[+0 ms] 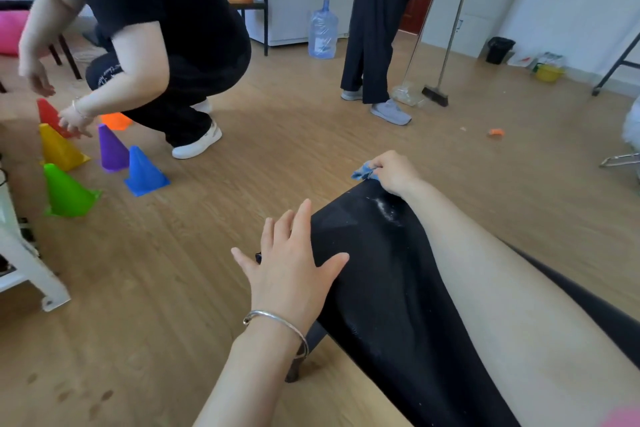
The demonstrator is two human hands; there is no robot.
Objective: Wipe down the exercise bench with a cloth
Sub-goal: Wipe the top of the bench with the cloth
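Over wood floor (166,288) the bench (381,288) runs away from me; my right hand (394,172) pinches the cloth (362,173) at its far end, left hand (291,269) spread nearer.

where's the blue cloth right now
In the head view, the blue cloth is bunched in the right hand at the far end of the black bench.

bench (381,288): black pad | white dust streak (388,210) near far end | cloth (362,173) at far edge

No legible txt/labels found. Faint white script seen on crouching person's black trousers (107,72), too blurred to be read.
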